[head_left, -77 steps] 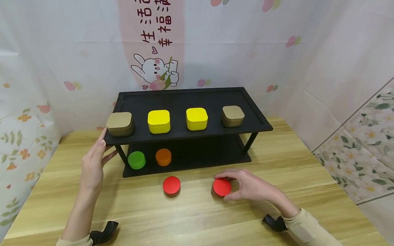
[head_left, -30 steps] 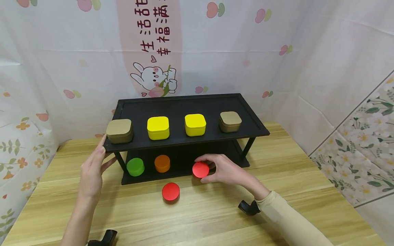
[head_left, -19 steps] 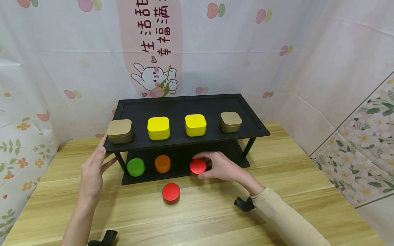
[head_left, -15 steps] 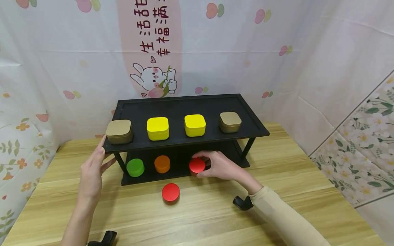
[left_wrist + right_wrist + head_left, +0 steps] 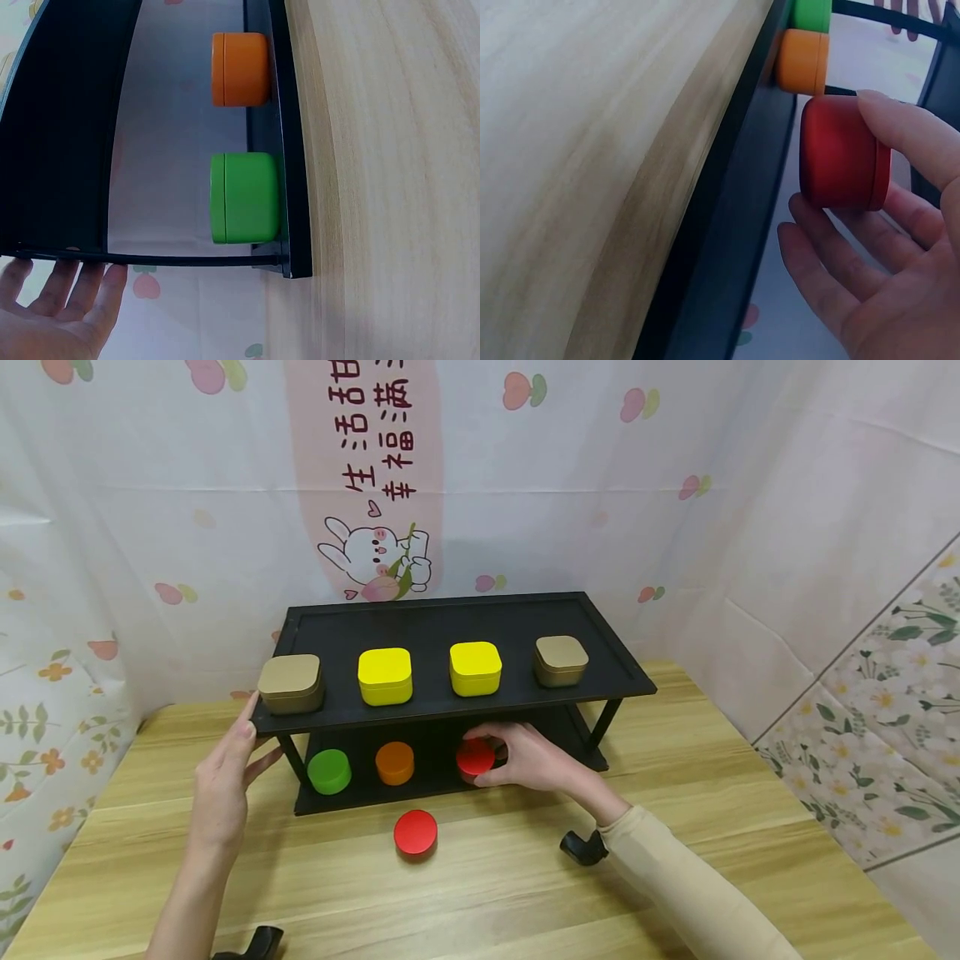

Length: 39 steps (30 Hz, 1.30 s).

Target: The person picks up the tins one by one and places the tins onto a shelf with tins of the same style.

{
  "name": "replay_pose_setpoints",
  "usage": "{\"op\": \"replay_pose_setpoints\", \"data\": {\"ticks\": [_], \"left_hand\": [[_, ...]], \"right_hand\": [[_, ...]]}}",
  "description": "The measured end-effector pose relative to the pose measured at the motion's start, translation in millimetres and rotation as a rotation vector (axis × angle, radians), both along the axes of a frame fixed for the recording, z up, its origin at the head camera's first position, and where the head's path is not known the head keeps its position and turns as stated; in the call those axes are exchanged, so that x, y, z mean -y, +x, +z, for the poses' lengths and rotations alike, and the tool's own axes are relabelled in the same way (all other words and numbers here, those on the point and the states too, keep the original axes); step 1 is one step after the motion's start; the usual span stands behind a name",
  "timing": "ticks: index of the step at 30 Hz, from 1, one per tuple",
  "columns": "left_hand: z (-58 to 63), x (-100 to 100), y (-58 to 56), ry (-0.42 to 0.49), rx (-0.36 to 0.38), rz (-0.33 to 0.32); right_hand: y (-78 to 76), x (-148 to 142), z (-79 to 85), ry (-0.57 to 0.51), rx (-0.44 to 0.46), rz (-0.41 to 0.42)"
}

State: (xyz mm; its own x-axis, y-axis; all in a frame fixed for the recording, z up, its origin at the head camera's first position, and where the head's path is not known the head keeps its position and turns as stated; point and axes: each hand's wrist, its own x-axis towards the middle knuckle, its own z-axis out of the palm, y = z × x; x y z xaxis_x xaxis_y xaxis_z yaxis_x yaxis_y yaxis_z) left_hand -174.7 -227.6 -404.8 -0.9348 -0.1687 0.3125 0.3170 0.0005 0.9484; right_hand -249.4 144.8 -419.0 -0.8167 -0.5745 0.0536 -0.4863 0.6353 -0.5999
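In the head view my right hand [image 5: 525,758] pinches a red round lidded tin [image 5: 474,760] between thumb and fingers, at the lower tier of a black two-tier shelf [image 5: 450,714]. In the right wrist view the held tin [image 5: 840,154] appears close over the lower board, thumb at its lid. My left hand [image 5: 225,777] rests its nearly straight fingers against the left end of the upper tier; the left wrist view shows those fingertips [image 5: 112,277] at the end bar. Left of the held tin, a green round tin [image 5: 329,772] and an orange one [image 5: 394,763] stand on the lower tier.
Another red round tin [image 5: 416,832] sits on the wooden table [image 5: 390,910] before the shelf. Along the upper tier stand two yellow square tins [image 5: 386,677] and two brownish-gold square tins [image 5: 291,684]. A patterned cloth [image 5: 525,510] hangs behind.
My right hand has carried the red tin from the table, leftward and away from me, into the lower tier beside the orange tin. The left hand has stayed at the shelf end.
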Motion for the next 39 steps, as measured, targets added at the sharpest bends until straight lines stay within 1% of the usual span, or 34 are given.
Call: {"op": "replay_pose_setpoints", "data": {"ticks": [11,26,33,39], "left_hand": [[0.3,-0.6,0.0,-0.010,-0.005,0.000],[1.1,-0.7,0.2,-0.019,0.002,0.002],[0.1,0.1,0.4,-0.027,0.002,0.006],[-0.1,0.7,0.8,-0.029,0.004,0.001]], "right_hand": [[-7.6,3.8,-0.8,0.009,0.013,-0.003],[-18.5,3.7,-7.1,0.033,0.074,-0.026],[-22.8,2.5,-10.6,0.053,0.067,-0.014],[-25.8,3.1,-13.2,0.052,0.105,-0.018]]}}
